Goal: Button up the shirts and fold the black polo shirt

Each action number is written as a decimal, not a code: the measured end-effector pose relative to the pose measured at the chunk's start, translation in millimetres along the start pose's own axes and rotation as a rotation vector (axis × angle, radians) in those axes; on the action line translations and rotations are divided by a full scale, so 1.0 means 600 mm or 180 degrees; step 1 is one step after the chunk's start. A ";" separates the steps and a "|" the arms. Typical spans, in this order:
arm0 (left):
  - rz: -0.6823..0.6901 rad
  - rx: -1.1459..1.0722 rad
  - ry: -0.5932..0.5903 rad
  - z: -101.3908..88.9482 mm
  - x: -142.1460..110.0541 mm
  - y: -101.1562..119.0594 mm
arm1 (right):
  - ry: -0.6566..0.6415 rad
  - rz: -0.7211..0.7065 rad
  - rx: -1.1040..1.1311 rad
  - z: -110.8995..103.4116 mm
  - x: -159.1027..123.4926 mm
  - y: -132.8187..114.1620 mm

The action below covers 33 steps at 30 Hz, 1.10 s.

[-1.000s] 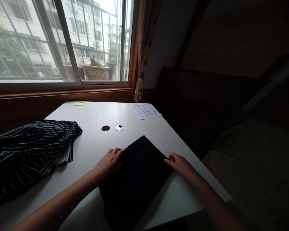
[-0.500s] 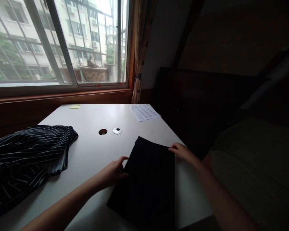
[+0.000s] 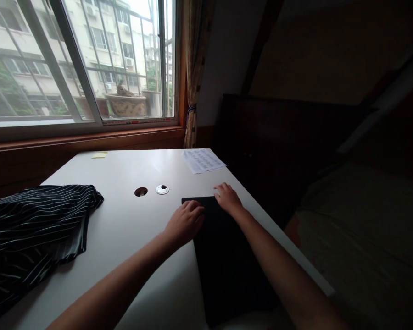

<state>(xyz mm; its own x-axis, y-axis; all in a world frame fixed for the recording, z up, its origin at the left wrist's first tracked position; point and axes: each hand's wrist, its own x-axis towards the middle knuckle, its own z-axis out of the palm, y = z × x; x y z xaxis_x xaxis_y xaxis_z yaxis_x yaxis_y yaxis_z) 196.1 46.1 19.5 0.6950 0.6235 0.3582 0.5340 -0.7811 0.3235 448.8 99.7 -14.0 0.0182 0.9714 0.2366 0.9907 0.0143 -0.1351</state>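
A folded black cloth (image 3: pixel 227 261) lies flat on the white table (image 3: pixel 137 229), near its right edge. My left hand (image 3: pixel 185 221) rests palm down on the cloth's far left corner, fingers curled loosely over it. At the cloth's far right corner my right hand (image 3: pixel 227 198) lies flat, its fingers stretched out on the fabric. Neither hand lifts the cloth.
A black garment with thin white stripes (image 3: pixel 30 229) lies crumpled at the table's left. A round cable hole (image 3: pixel 141 191) and its white cap (image 3: pixel 162 189) sit mid-table. A printed sheet (image 3: pixel 202 160) and a yellow note (image 3: pixel 99 155) lie near the window. A dark bed stands at the right.
The black cloth has been turned and slid so its long side runs along the table's right edge. Both hands have moved to its far end, closer together.
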 end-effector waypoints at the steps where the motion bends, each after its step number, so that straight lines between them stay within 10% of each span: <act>1: 0.0085 0.0169 -0.0036 0.012 0.019 -0.013 | -0.0055 -0.0075 0.0014 0.010 -0.006 -0.010; 8: -0.0402 0.0565 -0.0554 0.089 0.054 -0.088 | -0.0541 -0.0230 0.0007 0.049 -0.036 0.004; 16: -0.0582 0.0612 -0.0607 0.092 0.026 -0.115 | -0.0600 0.0249 -0.0165 0.021 -0.042 0.066; 21: -0.0679 0.0644 -0.0546 0.088 0.019 -0.119 | -0.0462 0.0171 -0.0246 -0.011 -0.075 -0.006; 28: -0.0744 0.0700 -0.0404 0.085 0.006 -0.126 | -0.0811 -0.0568 0.0279 -0.027 -0.243 -0.165; 33: -0.0722 0.0718 -0.0348 0.087 0.003 -0.129 | -0.0769 -0.0555 0.0328 -0.028 -0.293 -0.184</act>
<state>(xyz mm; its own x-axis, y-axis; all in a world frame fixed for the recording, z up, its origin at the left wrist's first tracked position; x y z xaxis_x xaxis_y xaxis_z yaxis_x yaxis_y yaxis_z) 181.2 106.3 -50.7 0.5871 0.7846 0.1993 0.7656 -0.6182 0.1780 338.6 -76.7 -24.7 -0.1954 0.9802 0.0310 0.9570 0.1975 -0.2124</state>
